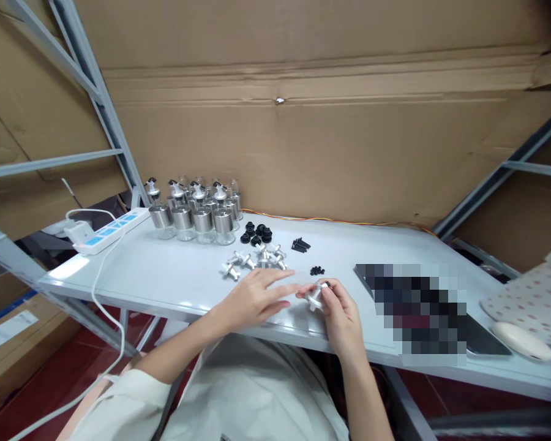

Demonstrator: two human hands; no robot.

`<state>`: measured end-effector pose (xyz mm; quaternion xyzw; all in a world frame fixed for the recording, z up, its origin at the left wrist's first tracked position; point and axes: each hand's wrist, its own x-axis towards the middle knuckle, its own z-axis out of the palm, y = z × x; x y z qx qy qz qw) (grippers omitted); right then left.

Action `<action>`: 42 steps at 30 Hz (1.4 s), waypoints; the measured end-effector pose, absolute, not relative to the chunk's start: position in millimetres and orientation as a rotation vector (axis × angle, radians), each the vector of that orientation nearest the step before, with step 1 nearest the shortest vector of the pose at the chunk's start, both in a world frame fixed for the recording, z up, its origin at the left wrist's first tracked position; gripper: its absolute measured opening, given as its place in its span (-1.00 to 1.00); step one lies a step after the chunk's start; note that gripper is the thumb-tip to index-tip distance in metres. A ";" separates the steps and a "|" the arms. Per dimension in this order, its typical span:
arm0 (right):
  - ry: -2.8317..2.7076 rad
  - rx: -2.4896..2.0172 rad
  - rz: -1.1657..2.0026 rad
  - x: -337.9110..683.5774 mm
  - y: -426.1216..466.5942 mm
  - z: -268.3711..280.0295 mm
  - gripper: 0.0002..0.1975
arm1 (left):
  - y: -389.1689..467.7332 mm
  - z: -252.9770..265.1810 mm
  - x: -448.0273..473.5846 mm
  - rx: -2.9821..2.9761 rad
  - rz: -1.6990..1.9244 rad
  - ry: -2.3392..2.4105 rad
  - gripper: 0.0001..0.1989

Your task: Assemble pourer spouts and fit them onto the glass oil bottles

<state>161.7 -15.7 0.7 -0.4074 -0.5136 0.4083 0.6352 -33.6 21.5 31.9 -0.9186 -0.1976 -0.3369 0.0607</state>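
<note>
My right hand (343, 315) grips a silver bottle pourer top (316, 296) with a small black part at its upper end, just above the table's front edge. To its left, my left hand (257, 297) is open with fingers spread, their tips pointing toward the pourer top. Beyond the left hand lies a group of similar silver pourer tops (262, 256). Several black round stoppers (256, 234) sit behind them. Slim black pieces (300, 245) and tiny black caps (317, 270) form two small piles to the right.
Glass bottles with metal sleeves (202, 219), several fitted with pourers, stand at the back left. A white power strip (114, 231) with a trailing cable lies at the left edge. On the right are a blurred flat dark object (487, 337) and a white computer mouse (522, 340).
</note>
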 end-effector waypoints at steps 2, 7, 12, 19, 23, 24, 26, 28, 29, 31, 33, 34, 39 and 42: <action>-1.169 -0.940 0.929 160.6 -15.7 1.1 -0.78 | 35.1 48.6 -45.3 -2.691 -1.115 -0.719 -0.72; -1.249 -1.018 0.866 157.6 -17.2 5.6 -0.75 | 100.3 118.6 -76.4 -2.204 -1.293 -1.235 -0.73; -1.294 -1.046 0.867 157.8 -17.7 6.3 -0.69 | 168.1 177.1 -73.6 -2.064 -0.674 -1.784 -0.59; -1.376 -1.107 0.849 156.4 -19.1 8.2 -0.68 | 220.1 182.4 -50.0 -2.056 -0.116 -2.108 -0.62; -1.429 -1.156 0.803 156.0 -18.9 6.6 -0.69 | 223.5 178.4 -54.7 -2.035 -0.092 -2.101 -0.61; -1.447 -1.188 0.777 155.3 -18.3 5.7 -0.70 | 221.8 178.2 -56.9 -2.033 -0.114 -2.077 -0.62; -1.499 -1.282 0.695 153.2 -16.3 4.1 -0.73 | 216.2 177.3 -61.3 -2.031 -0.184 -2.013 -0.65; -1.578 -1.366 0.573 150.2 -13.1 2.8 -0.78 | 208.0 174.6 -65.1 -2.036 -0.266 -1.945 -0.66; -1.627 -1.388 0.505 148.8 -11.1 2.4 -0.80 | 202.9 172.2 -66.8 -2.041 -0.305 -1.914 -0.65; -1.731 -1.388 0.389 146.5 -6.3 2.1 -0.84 | 191.1 165.4 -70.3 -2.049 -0.381 -1.849 -0.61; -1.831 -1.391 0.317 145.7 -0.4 2.7 -0.84 | 178.0 157.0 -75.4 -2.043 -0.527 -1.744 -0.54; -1.880 -1.409 0.288 145.9 2.7 3.4 -0.84 | 171.5 152.9 -79.3 -2.033 -0.636 -1.676 -0.51; -2.151 -1.533 0.153 150.6 20.4 19.7 -0.85 | 151.3 139.0 -117.6 -1.954 -1.087 -1.500 -0.45; -2.314 -1.542 0.071 150.5 35.0 47.7 -0.71 | 149.6 127.5 -148.0 -1.873 -1.273 -1.488 -0.42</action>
